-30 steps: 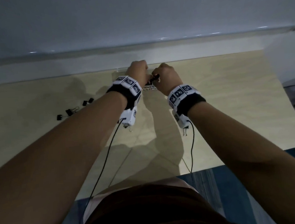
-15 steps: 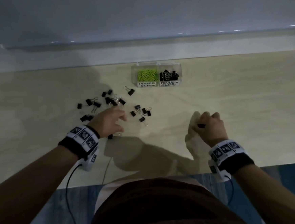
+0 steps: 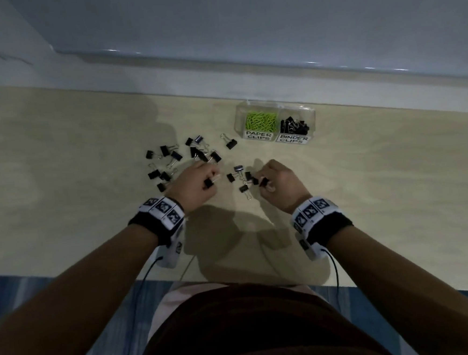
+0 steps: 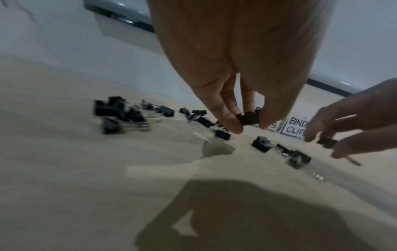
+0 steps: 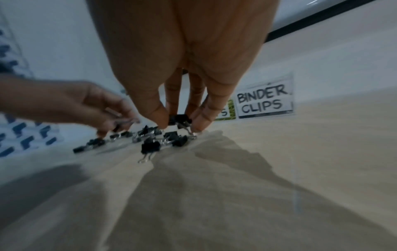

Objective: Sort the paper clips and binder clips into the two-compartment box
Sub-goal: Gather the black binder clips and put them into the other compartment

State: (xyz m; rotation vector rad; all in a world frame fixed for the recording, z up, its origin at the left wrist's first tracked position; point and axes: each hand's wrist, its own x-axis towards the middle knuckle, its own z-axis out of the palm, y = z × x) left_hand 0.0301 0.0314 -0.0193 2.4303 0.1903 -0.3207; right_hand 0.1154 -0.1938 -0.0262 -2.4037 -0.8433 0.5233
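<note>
A clear two-compartment box point(image 3: 274, 109) stands at the back of the table. Its left half, labelled PAPER CLIPS, holds green paper clips point(image 3: 261, 119); its right half, labelled BINDER CLIPS point(image 5: 264, 101), holds black binder clips point(image 3: 294, 125). Several loose black binder clips point(image 3: 179, 156) lie scattered in front of it to the left. My left hand point(image 3: 199, 184) pinches a black binder clip point(image 4: 248, 117) between thumb and fingers just above the table. Right of it, my right hand point(image 3: 276, 183) pinches another black binder clip point(image 5: 179, 118) above a small cluster of clips point(image 3: 241, 179).
The light wooden table point(image 3: 368, 194) ends at a white wall ledge behind the box. Its near edge runs just in front of my body, with blue floor below. Thin cables hang from both wrist cameras.
Both hands came back from the box to the loose clips. The left hand has picked up a binder clip, and the right hand moved up and left to the small cluster and grips one.
</note>
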